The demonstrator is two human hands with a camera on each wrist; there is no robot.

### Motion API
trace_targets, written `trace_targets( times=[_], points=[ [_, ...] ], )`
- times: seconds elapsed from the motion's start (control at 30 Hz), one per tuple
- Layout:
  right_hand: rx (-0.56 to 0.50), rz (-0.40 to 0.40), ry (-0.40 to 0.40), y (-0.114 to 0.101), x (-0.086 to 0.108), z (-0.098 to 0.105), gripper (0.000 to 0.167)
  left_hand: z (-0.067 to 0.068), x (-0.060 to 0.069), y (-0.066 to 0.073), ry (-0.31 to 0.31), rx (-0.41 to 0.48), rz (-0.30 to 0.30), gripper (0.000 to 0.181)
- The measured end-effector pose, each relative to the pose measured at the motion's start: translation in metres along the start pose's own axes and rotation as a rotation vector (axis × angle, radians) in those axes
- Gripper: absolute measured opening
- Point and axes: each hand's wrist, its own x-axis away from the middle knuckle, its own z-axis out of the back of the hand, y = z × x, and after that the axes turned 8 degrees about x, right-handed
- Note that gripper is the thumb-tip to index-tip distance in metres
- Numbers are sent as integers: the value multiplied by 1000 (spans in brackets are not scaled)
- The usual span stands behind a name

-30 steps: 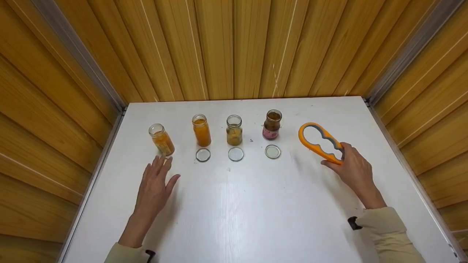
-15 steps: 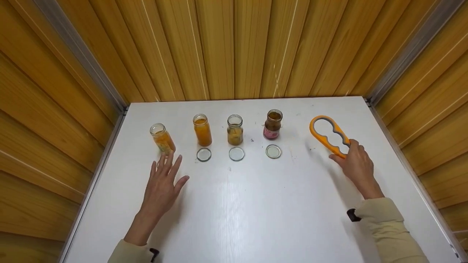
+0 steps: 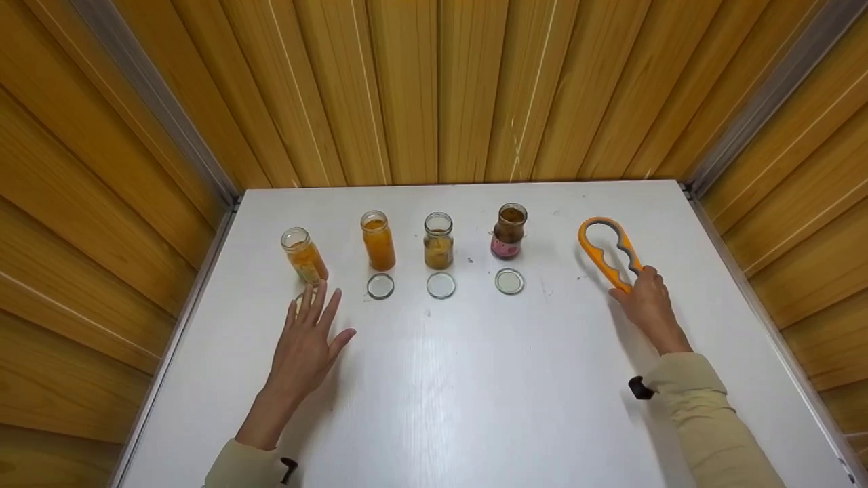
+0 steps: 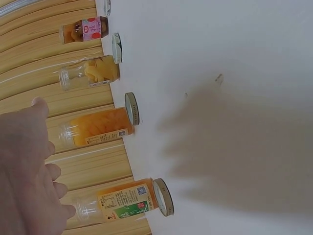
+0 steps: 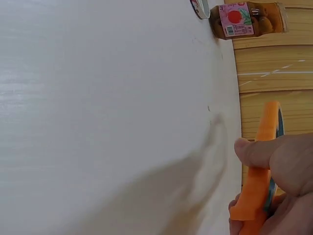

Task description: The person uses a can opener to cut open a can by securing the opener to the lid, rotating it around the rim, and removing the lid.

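Observation:
My right hand (image 3: 649,305) grips the near end of an orange and grey jar opener (image 3: 592,247) at the right of the table; in the right wrist view the thumb lies across the orange frame (image 5: 266,127). With fingers spread and straight, my left hand (image 3: 305,352) hovers in front of the leftmost jar (image 3: 306,257), holding nothing. That jar stands open with orange contents; its lid (image 4: 163,197) lies before it, mostly hidden by my fingers in the head view. To its right stand a second orange jar (image 3: 378,244), a jar of pale yellow pieces (image 3: 439,247) and a brown jar with a pink label (image 3: 507,237), all uncovered.
Three lids, the left (image 3: 380,286), middle (image 3: 441,285) and right one (image 3: 509,281), lie flat before the other jars. Wood-patterned walls (image 3: 468,88) enclose the white table (image 3: 434,407) at the back and sides. Small dark specks dot the tabletop.
My right hand has carried the jar opener to the right and away from me, turning it more upright in view. My left hand has shifted slightly right, its fingers spreading wider.

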Motion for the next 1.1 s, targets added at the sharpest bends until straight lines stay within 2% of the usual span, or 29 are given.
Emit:
trace_targets(
  times=[0.17, 0.4, 0.63, 0.87, 1.1],
  points=[
    [-20, -35, -37, 3, -7, -10, 69, -2, 1, -1, -30, -18, 17, 75],
    [24, 10, -7, 9, -11, -20, 68, -4, -1, -2, -44, -9, 47, 79],
    [22, 5, 29, 9, -12, -24, 65, -4, -1, -2, -69, -25, 55, 80],
    [13, 6, 51, 9, -12, -26, 63, -5, -1, -2, -44, -11, 41, 79],
    [30, -8, 96, 8, -11, -30, 61, -6, -1, -2, -5, -2, 67, 78]
  ],
)
